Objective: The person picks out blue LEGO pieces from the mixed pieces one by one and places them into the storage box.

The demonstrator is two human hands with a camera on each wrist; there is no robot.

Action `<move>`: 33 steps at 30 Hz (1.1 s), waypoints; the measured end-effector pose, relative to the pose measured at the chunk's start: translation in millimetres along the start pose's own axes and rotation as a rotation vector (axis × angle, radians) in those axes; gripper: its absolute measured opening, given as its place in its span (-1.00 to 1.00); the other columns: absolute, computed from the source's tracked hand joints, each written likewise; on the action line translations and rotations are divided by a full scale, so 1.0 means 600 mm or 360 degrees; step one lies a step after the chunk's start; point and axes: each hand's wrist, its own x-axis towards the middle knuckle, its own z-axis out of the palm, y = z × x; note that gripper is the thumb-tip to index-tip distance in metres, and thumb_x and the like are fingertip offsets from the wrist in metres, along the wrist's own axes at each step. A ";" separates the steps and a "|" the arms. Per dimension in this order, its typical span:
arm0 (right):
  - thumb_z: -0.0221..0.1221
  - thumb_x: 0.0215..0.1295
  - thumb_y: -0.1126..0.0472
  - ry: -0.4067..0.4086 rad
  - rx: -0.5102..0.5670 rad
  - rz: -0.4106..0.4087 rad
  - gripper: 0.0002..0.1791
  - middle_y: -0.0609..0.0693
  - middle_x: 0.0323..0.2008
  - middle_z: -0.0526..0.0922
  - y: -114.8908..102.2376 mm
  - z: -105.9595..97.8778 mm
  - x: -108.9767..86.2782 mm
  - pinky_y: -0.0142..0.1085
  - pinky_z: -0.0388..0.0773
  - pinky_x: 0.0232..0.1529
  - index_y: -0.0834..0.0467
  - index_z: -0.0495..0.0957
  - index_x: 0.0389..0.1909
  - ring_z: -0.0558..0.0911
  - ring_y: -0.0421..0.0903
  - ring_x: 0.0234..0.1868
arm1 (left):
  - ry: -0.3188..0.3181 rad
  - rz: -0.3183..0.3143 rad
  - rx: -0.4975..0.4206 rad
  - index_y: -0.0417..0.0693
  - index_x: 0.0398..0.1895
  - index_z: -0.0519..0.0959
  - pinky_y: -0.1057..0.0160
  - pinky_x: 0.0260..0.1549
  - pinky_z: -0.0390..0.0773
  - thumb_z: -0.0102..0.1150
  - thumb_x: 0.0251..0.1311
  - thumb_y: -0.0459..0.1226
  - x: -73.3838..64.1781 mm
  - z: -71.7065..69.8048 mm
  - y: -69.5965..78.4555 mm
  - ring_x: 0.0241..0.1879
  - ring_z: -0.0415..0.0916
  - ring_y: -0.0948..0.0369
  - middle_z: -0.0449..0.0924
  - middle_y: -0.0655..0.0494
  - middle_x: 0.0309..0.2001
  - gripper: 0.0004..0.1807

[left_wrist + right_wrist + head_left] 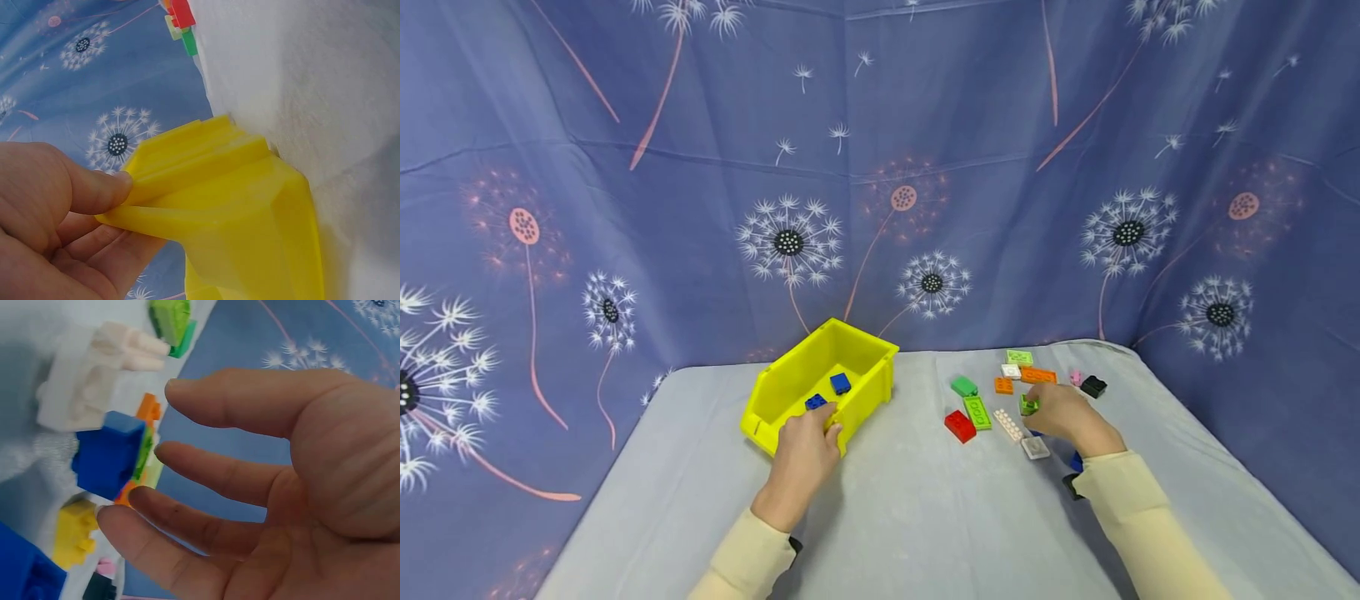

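My left hand point(805, 458) pinches the near rim of a yellow bin point(868, 404), thumb on one side and fingers on the other, as the left wrist view shows. Inside the bin lie two blue bricks point(840, 383). Over the loose bricks at the right is my right hand point(1070, 412), its thumb and fingers spread with nothing between them. A lime green brick point(1028, 406) shows by its fingertips in the head view. In the right wrist view a blue brick point(107, 453) and a white brick point(72, 394) lie just past the fingers, a yellow brick point(73, 531) below.
A red brick point(960, 426), a long lime brick point(977, 412) and a green brick point(964, 386) lie left of the right hand. Behind it are orange bricks point(1038, 376), and a black brick point(1093, 386) is further right. Patterned blue cloth point(1000, 208) hangs behind the table point(910, 517).
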 end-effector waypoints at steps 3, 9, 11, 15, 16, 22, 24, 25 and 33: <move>0.33 0.13 0.24 -0.0001 -0.0015 0.0026 -0.50 0.29 -0.02 0.70 0.006 0.006 0.008 -0.04 0.61 -0.18 0.39 0.61 0.10 0.57 0.03 -0.25 | 0.0014 0.0009 -0.0002 -0.30 0.13 0.68 -0.04 -0.15 0.70 0.35 0.29 -0.38 0.000 -0.001 0.000 -0.13 0.73 -0.09 0.76 -0.23 -0.05 -0.65; 0.36 0.10 0.28 0.0002 0.0009 0.0049 -0.57 0.22 -0.13 0.69 0.012 0.016 0.014 -0.14 0.57 -0.30 0.36 0.61 0.00 0.56 0.03 -0.31 | 0.0030 0.0037 -0.0004 -0.31 0.12 0.69 -0.01 -0.20 0.71 0.35 0.29 -0.39 -0.001 -0.002 -0.001 -0.16 0.74 -0.08 0.76 -0.22 -0.07 -0.66; 0.37 0.11 0.30 -0.0002 0.0017 0.0053 -0.59 0.19 -0.17 0.68 0.013 0.018 0.014 -0.15 0.56 -0.31 0.35 0.60 -0.01 0.55 0.03 -0.32 | 0.0022 0.0035 -0.0002 -0.31 0.12 0.69 0.00 -0.21 0.71 0.35 0.30 -0.39 -0.002 -0.002 -0.002 -0.16 0.74 -0.07 0.76 -0.22 -0.07 -0.66; 0.39 0.12 0.31 0.0013 0.0025 0.0063 -0.60 0.15 -0.21 0.65 0.014 0.025 0.015 -0.16 0.53 -0.32 0.33 0.58 -0.02 0.53 0.02 -0.33 | 0.0022 0.0027 -0.0001 -0.30 0.11 0.69 -0.01 -0.20 0.71 0.35 0.29 -0.39 -0.003 -0.001 -0.003 -0.15 0.74 -0.08 0.76 -0.22 -0.07 -0.66; 0.39 0.12 0.32 0.0017 0.0027 0.0063 -0.61 0.15 -0.22 0.65 0.015 0.027 0.016 -0.17 0.52 -0.33 0.33 0.57 -0.03 0.53 0.03 -0.34 | 0.0022 0.0026 -0.0001 -0.30 0.12 0.69 -0.01 -0.20 0.71 0.35 0.29 -0.38 -0.003 -0.001 -0.003 -0.15 0.74 -0.08 0.76 -0.22 -0.07 -0.66; 0.37 0.10 0.35 0.0024 0.0033 0.0092 -0.65 0.10 -0.31 0.63 0.015 0.032 0.017 -0.20 0.47 -0.39 0.31 0.55 -0.08 0.53 0.02 -0.38 | 0.0004 0.0024 -0.0011 -0.31 0.13 0.68 0.02 -0.20 0.72 0.34 0.31 -0.38 -0.003 0.000 -0.003 -0.13 0.74 -0.06 0.76 -0.22 -0.04 -0.65; 0.37 0.09 0.35 0.0027 0.0027 0.0097 -0.65 0.10 -0.31 0.63 0.016 0.032 0.017 -0.19 0.47 -0.38 0.30 0.55 -0.09 0.53 0.03 -0.37 | 0.0000 0.0026 -0.0011 -0.32 0.14 0.67 0.02 -0.21 0.72 0.34 0.31 -0.38 -0.004 0.000 -0.004 -0.13 0.74 -0.06 0.75 -0.22 -0.04 -0.65; 0.37 0.09 0.34 0.0030 0.0022 0.0097 -0.65 0.11 -0.30 0.64 0.016 0.032 0.018 -0.18 0.49 -0.36 0.29 0.56 -0.09 0.53 0.03 -0.36 | 0.0001 0.0026 -0.0010 -0.32 0.14 0.68 0.02 -0.20 0.72 0.34 0.31 -0.38 -0.004 0.000 -0.004 -0.12 0.74 -0.07 0.75 -0.23 -0.04 -0.65; 0.38 0.10 0.31 0.0051 0.0014 0.0110 -0.66 0.19 -0.18 0.66 0.015 0.023 0.016 -0.16 0.50 -0.34 0.29 0.60 -0.08 0.55 0.06 -0.28 | 0.0007 0.0017 -0.0011 -0.30 0.14 0.68 0.00 -0.20 0.72 0.34 0.31 -0.38 -0.004 0.000 -0.004 -0.11 0.74 -0.08 0.75 -0.23 -0.04 -0.65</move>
